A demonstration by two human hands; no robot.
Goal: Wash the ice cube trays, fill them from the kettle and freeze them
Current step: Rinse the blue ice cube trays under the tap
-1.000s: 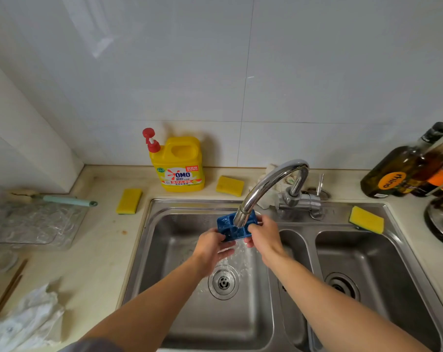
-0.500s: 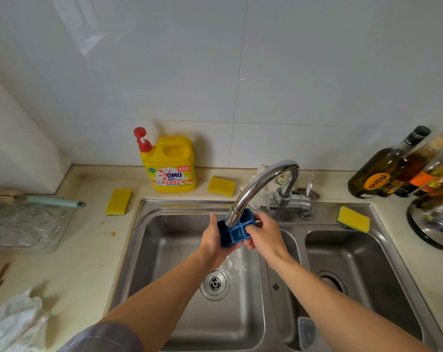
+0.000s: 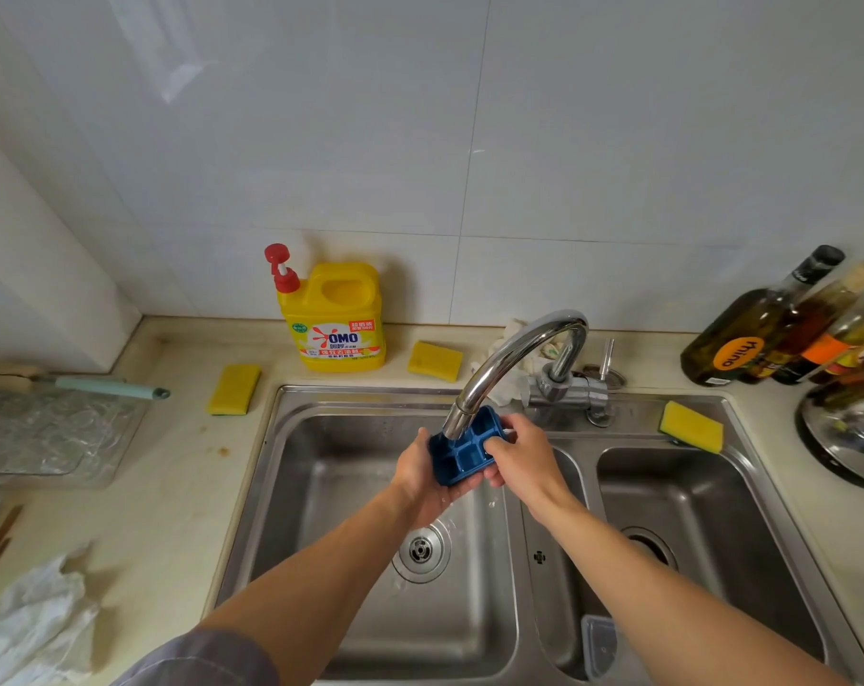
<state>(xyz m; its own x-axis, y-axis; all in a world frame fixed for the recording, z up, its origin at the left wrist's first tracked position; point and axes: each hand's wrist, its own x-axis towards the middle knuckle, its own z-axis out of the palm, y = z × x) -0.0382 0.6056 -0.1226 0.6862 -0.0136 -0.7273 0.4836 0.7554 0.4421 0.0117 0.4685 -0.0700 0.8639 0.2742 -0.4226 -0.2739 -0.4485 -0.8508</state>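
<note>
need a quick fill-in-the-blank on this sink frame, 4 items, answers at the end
1. The left hand and right hand hold a ____ ice cube tray under the faucet.
2. The tray is over the ____ basin of the sink.
3. The detergent bottle has a ____ pump.
4. ____ yellow sponges lie around the sink.
Missing words: blue; left; red; three.
</note>
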